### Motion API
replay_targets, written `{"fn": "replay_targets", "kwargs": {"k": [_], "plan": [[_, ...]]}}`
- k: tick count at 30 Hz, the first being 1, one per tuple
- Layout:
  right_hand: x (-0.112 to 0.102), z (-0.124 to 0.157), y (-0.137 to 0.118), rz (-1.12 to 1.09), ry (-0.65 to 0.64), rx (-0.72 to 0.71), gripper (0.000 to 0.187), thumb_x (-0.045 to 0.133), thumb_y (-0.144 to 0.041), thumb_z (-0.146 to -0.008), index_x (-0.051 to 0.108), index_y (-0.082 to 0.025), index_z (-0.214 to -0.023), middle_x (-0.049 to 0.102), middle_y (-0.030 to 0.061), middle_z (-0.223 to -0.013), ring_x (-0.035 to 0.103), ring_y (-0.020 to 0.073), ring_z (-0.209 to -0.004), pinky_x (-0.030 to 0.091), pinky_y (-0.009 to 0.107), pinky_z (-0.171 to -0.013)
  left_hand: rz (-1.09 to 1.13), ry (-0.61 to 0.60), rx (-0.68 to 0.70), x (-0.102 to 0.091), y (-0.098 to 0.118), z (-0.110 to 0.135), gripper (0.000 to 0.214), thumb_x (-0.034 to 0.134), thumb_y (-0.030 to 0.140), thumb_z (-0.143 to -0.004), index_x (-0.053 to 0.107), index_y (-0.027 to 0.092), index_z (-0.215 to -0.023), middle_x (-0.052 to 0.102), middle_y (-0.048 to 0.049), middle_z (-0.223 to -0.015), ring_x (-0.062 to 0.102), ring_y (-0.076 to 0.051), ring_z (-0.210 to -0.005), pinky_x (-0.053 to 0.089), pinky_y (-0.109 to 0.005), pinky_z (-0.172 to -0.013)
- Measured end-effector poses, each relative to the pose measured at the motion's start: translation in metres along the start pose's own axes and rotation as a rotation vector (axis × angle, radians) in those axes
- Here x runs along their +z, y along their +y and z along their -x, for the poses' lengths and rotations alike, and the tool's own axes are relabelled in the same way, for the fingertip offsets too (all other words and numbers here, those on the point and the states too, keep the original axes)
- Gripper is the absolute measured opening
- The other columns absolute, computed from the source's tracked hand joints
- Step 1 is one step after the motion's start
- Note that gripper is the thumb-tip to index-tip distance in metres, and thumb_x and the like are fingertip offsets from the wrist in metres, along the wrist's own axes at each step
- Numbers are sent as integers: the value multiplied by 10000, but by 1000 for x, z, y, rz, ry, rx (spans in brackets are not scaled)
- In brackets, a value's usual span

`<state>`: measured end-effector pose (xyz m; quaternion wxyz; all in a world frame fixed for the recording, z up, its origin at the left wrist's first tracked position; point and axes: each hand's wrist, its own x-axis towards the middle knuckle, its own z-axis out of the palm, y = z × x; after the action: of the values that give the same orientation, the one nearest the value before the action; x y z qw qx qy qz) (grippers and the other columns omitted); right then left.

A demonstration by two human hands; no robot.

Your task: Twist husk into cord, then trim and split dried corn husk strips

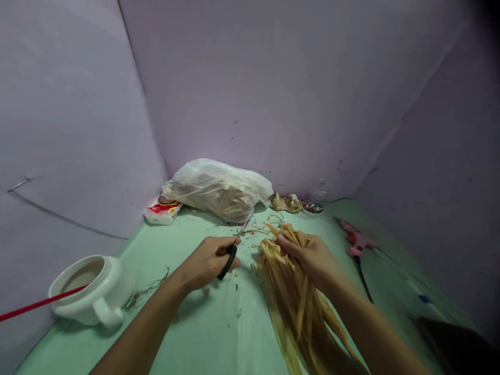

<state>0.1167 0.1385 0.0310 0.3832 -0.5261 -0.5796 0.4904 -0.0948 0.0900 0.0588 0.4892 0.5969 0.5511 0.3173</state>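
One scissors point(231, 255), one pot point(91, 294), one bag point(214, 190), one glue gun point(357, 242), many dried strips point(287, 297).

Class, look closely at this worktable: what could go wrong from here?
1. The left hand holds scissors, while the right hand's fingers grip the dried strips; cutting near that grip might nick a finger.
2. The scissors point towards the plastic bag, so a forward push could snag it.
3. A red stick juts from the white pot; a stray elbow might knock it.

Pale lilac walls point(297, 94) hem in a mint-green tabletop point(211, 333)
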Motion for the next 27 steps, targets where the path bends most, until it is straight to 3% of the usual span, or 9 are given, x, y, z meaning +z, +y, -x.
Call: {"fn": "replay_targets", "kwargs": {"k": [3,6,12,19,27], "plan": [[-3,-4,5,31,84,-46,306,612,-428,-660,571,-137,-575,436,-28,-475,327,71,-435,252,214,-432,-84,-117,42,2,-2,2,209,522,224,-628,623,145,-793,593,-10,-680,502,-122,-586,358,-214,-502],[1,-2,6,40,113,-104,250,621,-383,-659,602,-140,-608,495,-15,-524,392,94,-481,306,219,-469,-104,-186,59,6,-3,3,189,496,225,-647,619,151,-770,584,-7,-678,491,-116,-575,357,-210,-499],[11,9,6,169,123,-428,112,580,-228,-700,680,-189,-732,614,9,-661,528,148,-621,398,238,-594,-79,-153,64,12,-5,-1,182,506,235,-646,606,150,-772,571,-7,-699,504,-128,-628,382,-208,-536],[15,11,7,197,47,-410,151,560,-162,-699,693,-201,-760,631,13,-669,552,159,-632,408,248,-600,-4,-91,36,13,-6,-2,182,553,227,-615,600,143,-770,585,-19,-779,520,-131,-661,393,-210,-547],[10,6,11,175,31,-412,149,547,-158,-700,681,-189,-758,631,-3,-671,549,147,-630,406,240,-597,68,-98,-61,14,-5,-4,268,547,149,-548,582,124,-813,604,-17,-674,550,-125,-533,380,-218,-482]]}}
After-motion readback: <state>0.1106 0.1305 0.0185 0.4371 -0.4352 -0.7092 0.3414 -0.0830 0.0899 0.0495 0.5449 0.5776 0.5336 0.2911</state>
